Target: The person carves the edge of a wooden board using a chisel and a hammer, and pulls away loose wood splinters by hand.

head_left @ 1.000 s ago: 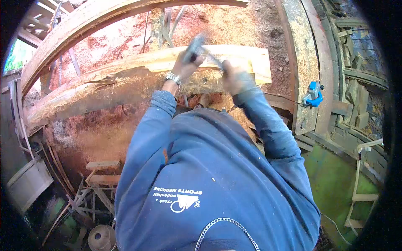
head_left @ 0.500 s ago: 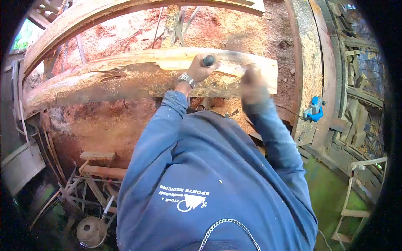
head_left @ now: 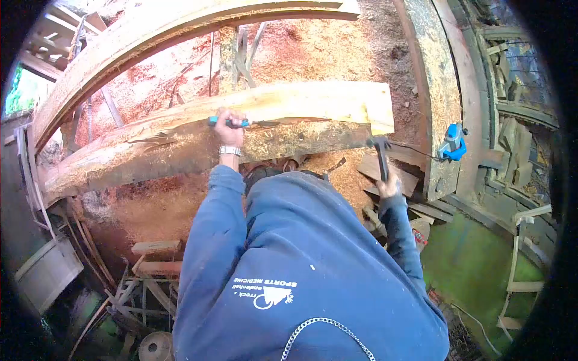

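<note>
My left hand (head_left: 230, 127), with a metal watch on the wrist, is wrapped round the blue handle of a chisel (head_left: 245, 123). The chisel lies nearly level over the wooden beam (head_left: 337, 102), its dark blade pointing right along the rough edge of the pale cut. Lower right, my right hand (head_left: 390, 182) grips a hammer (head_left: 382, 157) by its handle, the head up beside the beam's right end. Wood chips cover the beam's darker near side.
Another long beam (head_left: 180, 33) runs across the back. On the right, a blue power tool (head_left: 453, 143) with a cord sits on a wide plank (head_left: 442, 90). Sawdust covers the ground. A wooden stand (head_left: 158, 268) is at lower left, and loose boards (head_left: 391, 171) lie near my right hand.
My left hand has moved left along the beam, and the chisel has tipped from upright to nearly level. My right hand, blurred above the beam before, has dropped down and right with the hammer.
</note>
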### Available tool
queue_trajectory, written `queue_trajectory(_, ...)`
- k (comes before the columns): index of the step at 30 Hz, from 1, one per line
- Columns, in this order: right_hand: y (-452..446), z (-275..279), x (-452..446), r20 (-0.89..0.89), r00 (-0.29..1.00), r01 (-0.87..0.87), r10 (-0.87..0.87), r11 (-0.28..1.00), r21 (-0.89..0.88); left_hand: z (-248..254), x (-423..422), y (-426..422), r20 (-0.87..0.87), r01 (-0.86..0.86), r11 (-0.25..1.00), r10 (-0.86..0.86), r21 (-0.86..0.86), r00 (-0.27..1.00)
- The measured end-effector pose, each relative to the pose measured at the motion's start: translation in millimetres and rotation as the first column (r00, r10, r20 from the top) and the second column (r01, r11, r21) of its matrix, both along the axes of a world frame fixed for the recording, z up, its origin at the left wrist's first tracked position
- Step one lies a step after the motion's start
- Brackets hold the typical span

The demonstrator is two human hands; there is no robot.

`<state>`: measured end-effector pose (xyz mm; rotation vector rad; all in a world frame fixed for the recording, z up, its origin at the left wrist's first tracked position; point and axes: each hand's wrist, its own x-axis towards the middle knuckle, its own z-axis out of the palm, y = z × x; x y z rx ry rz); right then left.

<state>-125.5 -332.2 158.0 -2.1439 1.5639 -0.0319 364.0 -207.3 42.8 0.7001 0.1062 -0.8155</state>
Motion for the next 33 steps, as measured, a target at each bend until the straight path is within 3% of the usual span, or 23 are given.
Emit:
queue_trajectory(1,10.7,-22.7,-36.5,-0.283,0.947,0.21,-0.155,0.962,0.177,13.7,-10.0,-3.2,0.009,-0.005,1.0,0.005,0.021,1.0)
queue_trajectory(2,28.8,-7.0,-34.7,-0.135,0.958,0.269,-0.252,0.956,0.12,25.6,-14.5,-10.8,0.156,0.109,0.987,-0.127,0.122,0.98)
queue_trajectory(3,38.1,-9.6,-43.1,-0.104,0.941,0.336,-0.322,0.927,0.166,30.3,-17.4,-22.3,0.287,0.203,0.951,-0.267,0.234,0.92)
queue_trajectory(4,45.4,-10.8,-45.1,-0.16,0.919,0.386,-0.361,0.907,0.168,13.3,-28.3,-35.4,0.614,0.238,0.866,-0.484,0.44,0.624)
queue_trajectory(6,55.0,-24.2,-52.3,-0.188,0.892,0.447,-0.411,0.866,0.225,66.6,-81.4,-64.6,0.757,0.174,0.804,-0.595,0.569,0.271)
queue_trajectory(8,56.5,-31.3,-50.2,-0.205,0.904,0.416,-0.374,0.881,0.226,119.0,-116.9,-79.9,0.832,0.344,0.758,-0.508,0.554,-0.222)
queue_trajectory(9,59.6,-34.4,-47.5,-0.211,0.908,0.406,-0.362,0.886,0.225,127.6,-128.6,-79.3,0.802,0.335,0.741,-0.457,0.582,-0.385)
queue_trajectory(11,66.7,-33.8,-41.5,-0.111,0.933,0.36,-0.343,0.904,0.232,137.3,-122.3,-71.0,0.866,0.465,0.738,-0.477,0.489,-0.154)
queue_trajectory(13,73.7,-31.3,-38.7,-0.009,0.943,0.325,-0.332,0.919,0.223,122.9,-98.5,-55.5,0.938,0.182,0.946,-0.299,0.267,0.177)
queue_trajectory(14,79.6,-41.8,-43.6,0.097,0.949,0.288,-0.3,0.95,0.123,89.9,-77.5,-45.3,0.872,0.203,0.931,-0.357,0.303,0.334)
queue_trajectory(15,82.6,-49.2,-46.7,0.051,0.956,0.28,-0.288,0.952,0.128,61.4,-53.8,-34.4,0.779,0.227,0.915,-0.404,0.334,0.48)
queue_trajectory(17,83.2,-55.2,-43.7,-0.037,0.966,0.259,-0.257,0.956,0.138,74.3,-14.8,-16.4,0.607,0.313,0.876,-0.481,0.367,0.633)
queue_trajectory(20,81.2,-41.8,-21.6,-0.074,0.972,0.234,-0.223,0.947,0.22,69.8,-2.8,-14.5,0.526,0.38,0.895,-0.445,0.233,0.725)
queue_trajectory(23,74.7,-48.0,-15.0,-0.029,0.984,0.179,-0.177,0.96,0.215,77.9,-12.9,-22.0,0.548,0.37,0.89,-0.456,0.267,0.702)
queue_trajectory(25,69.6,-47.0,-7.8,0.071,0.992,0.097,-0.107,0.987,0.128,75.8,-16.3,-25.6,0.598,0.374,0.879,-0.475,0.294,0.645)
queue_trajectory(29,55.8,-22.5,21.5,-0.044,0.99,0.142,-0.136,0.966,0.218,70.8,-20.2,-29.9,0.661,0.341,0.86,-0.51,0.38,0.551)
queue_trajectory(30,51.7,-38.1,13.7,-0.083,0.994,0.085,-0.072,0.984,0.159,68.8,-22.4,-32.3,0.675,0.324,0.858,-0.513,0.398,0.53)
queue_trajectory(33,36.8,-2.1,65.1,-0.013,0.991,0.134,-0.134,0.974,0.183,76.3,-35.0,-40.4,0.724,0.252,0.85,-0.526,0.463,0.445)
